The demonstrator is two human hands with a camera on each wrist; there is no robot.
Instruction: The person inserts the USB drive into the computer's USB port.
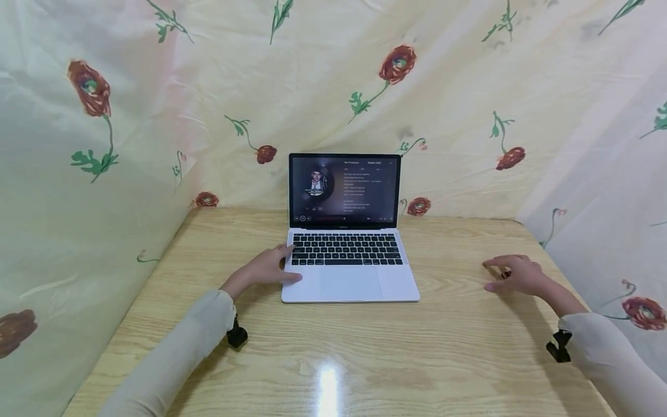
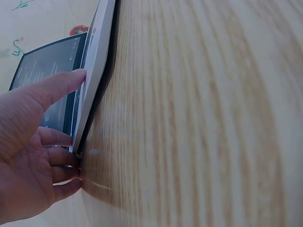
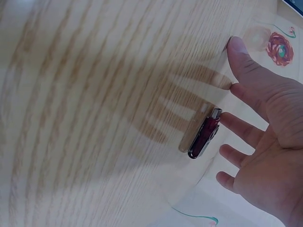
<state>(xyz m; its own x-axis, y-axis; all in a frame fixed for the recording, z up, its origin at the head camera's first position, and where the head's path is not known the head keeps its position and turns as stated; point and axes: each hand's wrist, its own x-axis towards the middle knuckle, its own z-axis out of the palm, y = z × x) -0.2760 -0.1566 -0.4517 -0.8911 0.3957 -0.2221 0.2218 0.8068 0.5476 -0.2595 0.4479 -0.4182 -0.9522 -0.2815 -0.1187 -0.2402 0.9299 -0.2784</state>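
A silver laptop [image 1: 350, 284] stands unfolded on the wooden table, its screen [image 1: 344, 188] lit with a music player and lyrics. At its left edge rests my left hand [image 1: 263, 267], with the thumb [image 2: 66, 85] on the palm rest and the index finger by the keyboard's side. The other fingers of that hand reach down beside the laptop to the tabletop. To the right of the laptop, my right hand [image 1: 523, 276] is spread low over the table, fingers extended. A dark red USB flash drive [image 3: 204, 136] lies just by its fingertips, the metal plug end close to the middle finger.
The wood-grain table [image 1: 333, 336] ends at a flower-patterned cloth [image 1: 318, 75] hanging behind and at both sides. Small black devices [image 1: 237, 335] are strapped at both wrists. A bright light reflection shows near the front of the table.
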